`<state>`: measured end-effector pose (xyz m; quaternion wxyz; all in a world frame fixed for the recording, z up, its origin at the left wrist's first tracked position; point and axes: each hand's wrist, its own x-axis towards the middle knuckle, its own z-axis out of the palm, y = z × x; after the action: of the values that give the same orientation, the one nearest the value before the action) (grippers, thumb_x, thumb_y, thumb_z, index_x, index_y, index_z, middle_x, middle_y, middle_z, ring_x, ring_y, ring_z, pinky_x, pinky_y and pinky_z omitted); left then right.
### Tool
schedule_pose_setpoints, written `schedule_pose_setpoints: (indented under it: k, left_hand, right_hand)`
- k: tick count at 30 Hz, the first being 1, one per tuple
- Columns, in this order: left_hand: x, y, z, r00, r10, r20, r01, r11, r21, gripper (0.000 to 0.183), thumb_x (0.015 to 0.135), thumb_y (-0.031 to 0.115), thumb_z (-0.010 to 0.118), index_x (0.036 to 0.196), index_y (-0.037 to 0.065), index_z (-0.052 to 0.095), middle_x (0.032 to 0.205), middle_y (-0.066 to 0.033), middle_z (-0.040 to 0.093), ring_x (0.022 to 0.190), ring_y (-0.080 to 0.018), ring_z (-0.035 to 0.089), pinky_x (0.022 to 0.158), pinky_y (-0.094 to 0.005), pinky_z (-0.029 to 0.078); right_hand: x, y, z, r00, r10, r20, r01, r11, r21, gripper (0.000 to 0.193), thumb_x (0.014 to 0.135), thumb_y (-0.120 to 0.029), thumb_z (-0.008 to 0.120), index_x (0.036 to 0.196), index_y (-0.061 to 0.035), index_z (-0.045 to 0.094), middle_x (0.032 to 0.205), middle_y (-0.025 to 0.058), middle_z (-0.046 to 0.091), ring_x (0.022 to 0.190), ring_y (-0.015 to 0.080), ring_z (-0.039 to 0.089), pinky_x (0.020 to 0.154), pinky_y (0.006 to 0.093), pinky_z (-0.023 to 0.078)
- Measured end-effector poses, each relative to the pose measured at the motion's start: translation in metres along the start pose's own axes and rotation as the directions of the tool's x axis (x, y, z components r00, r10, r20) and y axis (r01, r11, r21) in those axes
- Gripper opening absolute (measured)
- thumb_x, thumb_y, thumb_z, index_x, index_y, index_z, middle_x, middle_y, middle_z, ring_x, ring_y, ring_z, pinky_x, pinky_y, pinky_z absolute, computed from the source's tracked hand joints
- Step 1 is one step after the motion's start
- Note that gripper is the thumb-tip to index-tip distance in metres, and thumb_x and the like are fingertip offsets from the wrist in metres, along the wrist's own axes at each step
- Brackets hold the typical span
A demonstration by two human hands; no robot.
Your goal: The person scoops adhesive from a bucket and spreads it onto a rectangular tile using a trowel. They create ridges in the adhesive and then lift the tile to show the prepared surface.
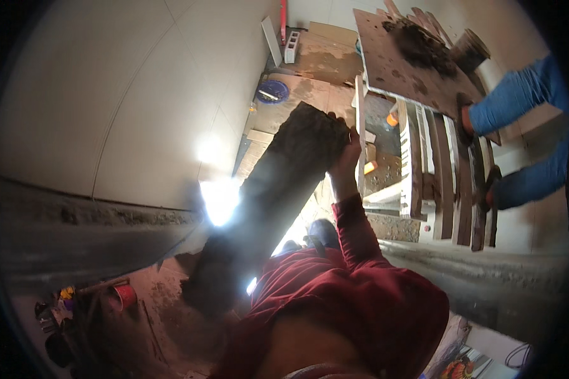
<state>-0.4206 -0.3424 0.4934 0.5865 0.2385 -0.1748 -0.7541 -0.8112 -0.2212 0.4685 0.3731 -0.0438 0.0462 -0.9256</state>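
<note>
A long dark rectangular slab (pixel 278 183) with a rough, mortar-like face is held up at a slant in front of my body. Its upper end points away and to the right, its lower end toward me on the left. The fingers of my right hand (pixel 346 158) curl round the upper right edge of the slab, with a red sleeve behind. My left hand does not show; the slab or the dark area near its lower end may hide it.
A board (pixel 382 69) bearing a mortar heap (pixel 420 47) lies on wooden slats (pixel 442 183), a bucket (pixel 469 52) beside it. Another person's jeans-clad legs (pixel 518 95) are at right. A blue basin (pixel 272 92) lies ahead; a bright light (pixel 220 201) shines near the tiled wall (pixel 126 95).
</note>
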Motion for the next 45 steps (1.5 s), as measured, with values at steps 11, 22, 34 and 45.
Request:
schedule_pose_setpoints:
  k: [11, 22, 34, 45]
  left_hand:
    - [0.136, -0.098, 0.094, 0.947, 0.298, -0.116, -0.288, 0.953, 0.097, 0.06, 0.108, 0.05, 0.024, 0.152, 0.011, 0.036, 0.148, -0.005, 0.048, 0.137, -0.0155, 0.045, 0.122, -0.0367, 0.029]
    - [0.359, -0.224, 0.245, 0.874, 0.479, -0.086, -0.43, 0.843, 0.324, 0.063, 0.107, 0.053, 0.02, 0.154, 0.013, 0.033, 0.152, -0.0035, 0.045, 0.139, -0.0136, 0.043, 0.124, -0.0352, 0.026]
    - [0.646, -0.411, 0.381, 0.5, 0.331, 0.8, -0.847, 0.379, 0.373, 0.056, 0.109, 0.044, 0.027, 0.156, 0.014, 0.03, 0.159, -0.0048, 0.039, 0.146, -0.0156, 0.037, 0.126, -0.04, 0.025]
    - [0.781, -0.607, 0.525, 0.428, 0.025, 0.904, -0.744, 0.578, 0.336, 0.065, 0.105, 0.054, 0.033, 0.158, 0.017, 0.026, 0.163, -0.006, 0.032, 0.148, -0.016, 0.034, 0.125, -0.0435, 0.026]
  right_hand:
    - [0.315, -0.001, -0.024, 0.979, 0.134, 0.155, -0.148, 0.985, 0.084, 0.059, 0.106, -0.045, 0.026, 0.12, -0.0005, 0.064, 0.131, 0.0185, 0.064, 0.127, 0.0372, 0.056, 0.114, 0.053, 0.039]
    - [0.643, -0.042, 0.023, 0.981, -0.079, 0.175, 0.048, 0.984, 0.174, 0.064, 0.106, -0.05, 0.022, 0.125, -0.0002, 0.057, 0.129, 0.021, 0.063, 0.125, 0.0381, 0.055, 0.112, 0.0516, 0.039]
    - [0.837, -0.215, 0.022, 0.771, -0.612, 0.175, 0.583, 0.79, 0.191, 0.064, 0.101, -0.061, 0.034, 0.118, -0.0029, 0.056, 0.127, 0.0222, 0.063, 0.118, 0.0392, 0.059, 0.106, 0.0579, 0.044]
    - [0.942, -0.348, -0.026, 0.337, -0.929, 0.151, 0.937, 0.347, 0.045, 0.061, 0.101, -0.054, 0.042, 0.13, -0.0012, 0.054, 0.135, 0.0212, 0.059, 0.122, 0.0374, 0.056, 0.108, 0.0525, 0.043]
